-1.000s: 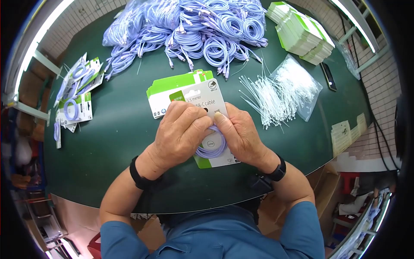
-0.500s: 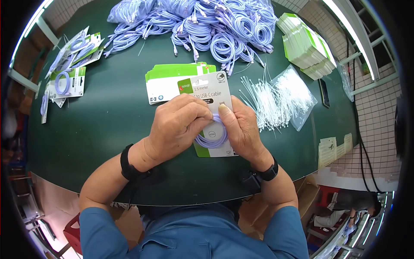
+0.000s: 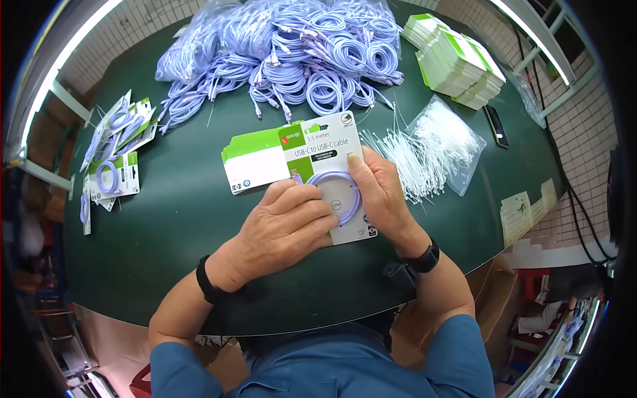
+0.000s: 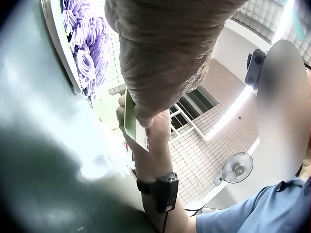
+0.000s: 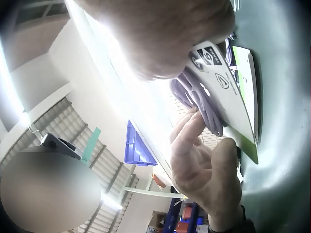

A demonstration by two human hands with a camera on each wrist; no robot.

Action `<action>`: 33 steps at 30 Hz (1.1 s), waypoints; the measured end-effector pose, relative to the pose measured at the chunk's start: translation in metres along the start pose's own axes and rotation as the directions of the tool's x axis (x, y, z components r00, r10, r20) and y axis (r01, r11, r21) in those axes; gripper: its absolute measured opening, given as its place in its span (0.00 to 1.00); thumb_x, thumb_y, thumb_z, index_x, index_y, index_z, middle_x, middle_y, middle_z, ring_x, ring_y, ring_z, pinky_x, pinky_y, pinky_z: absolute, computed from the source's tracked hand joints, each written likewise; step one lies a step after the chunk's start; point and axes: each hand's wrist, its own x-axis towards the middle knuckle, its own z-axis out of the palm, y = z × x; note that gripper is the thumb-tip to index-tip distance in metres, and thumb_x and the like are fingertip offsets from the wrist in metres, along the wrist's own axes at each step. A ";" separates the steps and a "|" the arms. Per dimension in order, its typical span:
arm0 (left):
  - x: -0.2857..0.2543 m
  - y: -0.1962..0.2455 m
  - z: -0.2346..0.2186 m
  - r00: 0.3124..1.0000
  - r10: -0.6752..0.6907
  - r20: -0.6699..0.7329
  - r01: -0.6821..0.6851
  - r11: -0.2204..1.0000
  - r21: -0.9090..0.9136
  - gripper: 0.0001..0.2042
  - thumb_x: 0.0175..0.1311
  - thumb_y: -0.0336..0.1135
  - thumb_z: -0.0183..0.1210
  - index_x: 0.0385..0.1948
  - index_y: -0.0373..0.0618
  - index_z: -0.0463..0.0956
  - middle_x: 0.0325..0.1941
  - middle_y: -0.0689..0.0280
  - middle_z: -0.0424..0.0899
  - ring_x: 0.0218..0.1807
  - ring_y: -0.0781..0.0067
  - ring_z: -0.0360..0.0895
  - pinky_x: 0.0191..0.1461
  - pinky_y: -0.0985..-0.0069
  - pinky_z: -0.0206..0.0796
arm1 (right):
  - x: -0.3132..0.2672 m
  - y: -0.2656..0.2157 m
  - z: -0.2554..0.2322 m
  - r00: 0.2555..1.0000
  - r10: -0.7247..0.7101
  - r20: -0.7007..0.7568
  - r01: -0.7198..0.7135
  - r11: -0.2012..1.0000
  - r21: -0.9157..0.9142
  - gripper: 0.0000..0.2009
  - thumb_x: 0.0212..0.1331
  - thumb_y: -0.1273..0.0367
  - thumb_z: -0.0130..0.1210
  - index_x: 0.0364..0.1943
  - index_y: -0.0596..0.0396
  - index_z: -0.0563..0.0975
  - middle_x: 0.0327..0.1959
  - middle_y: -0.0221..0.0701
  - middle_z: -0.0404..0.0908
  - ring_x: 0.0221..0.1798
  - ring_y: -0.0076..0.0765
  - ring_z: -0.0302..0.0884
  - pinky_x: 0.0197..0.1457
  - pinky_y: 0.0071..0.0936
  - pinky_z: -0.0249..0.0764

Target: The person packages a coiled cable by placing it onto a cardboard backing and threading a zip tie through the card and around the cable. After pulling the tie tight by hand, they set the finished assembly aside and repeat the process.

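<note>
Green tabletop [image 3: 166, 255] curves before a tiled wall [image 3: 582, 142] as forearms angle inward, right hand [image 3: 386, 199] gripping a printed card [image 3: 318, 147], left hand [image 3: 282, 227] pinching its purple coil [image 3: 330, 176].

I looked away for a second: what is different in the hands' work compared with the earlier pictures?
The left hand has moved down and leftward across the card, from above the coiled cable to its lower left. This uncovers the card's printed title and more of the coil. The right hand still pinches the card's right edge; the cable pile and white ties look unchanged.
</note>
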 end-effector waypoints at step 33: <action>-0.011 0.014 0.037 0.964 -0.248 -0.097 0.240 0.967 -0.080 0.20 0.50 0.28 0.77 0.46 0.50 0.84 0.39 0.68 0.86 0.46 0.62 0.82 0.75 0.48 0.63 | 0.003 0.019 0.013 0.994 -0.001 -0.105 0.007 0.998 0.057 0.15 0.83 0.63 0.51 0.45 0.63 0.81 0.35 0.30 0.85 0.37 0.18 0.76 0.40 0.27 0.76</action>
